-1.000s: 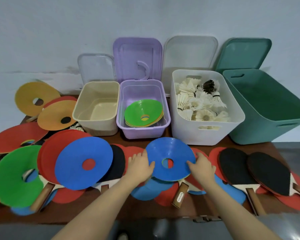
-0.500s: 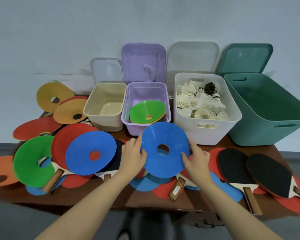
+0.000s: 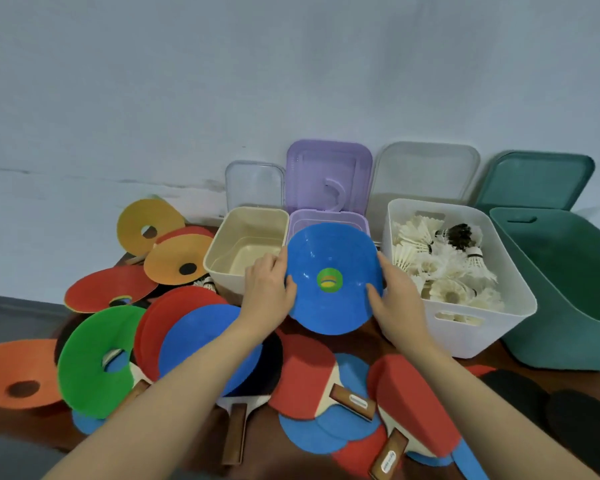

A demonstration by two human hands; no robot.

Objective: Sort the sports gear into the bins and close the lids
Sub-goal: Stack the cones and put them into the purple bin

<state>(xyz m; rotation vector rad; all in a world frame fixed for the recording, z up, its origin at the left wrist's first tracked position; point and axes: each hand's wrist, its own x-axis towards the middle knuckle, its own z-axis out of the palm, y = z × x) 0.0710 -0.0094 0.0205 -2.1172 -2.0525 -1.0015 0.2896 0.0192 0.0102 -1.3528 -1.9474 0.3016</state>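
A blue disc cone hangs in the air over the purple bin, hiding most of it. My left hand grips its left edge and my right hand its right edge. Through its centre hole a green cone in the bin shows. Left of the purple bin stands an empty cream bin. To the right, a white bin holds shuttlecocks, then comes a green bin. Four lids lean on the wall behind.
Several loose disc cones lie on the table at left: green, blue, red, orange. Red table tennis paddles and black ones lie along the front edge over more cones.
Both hands lifted the blue cone off the pile and carried it away from me, up over the purple bin. The camera view tilted upward.
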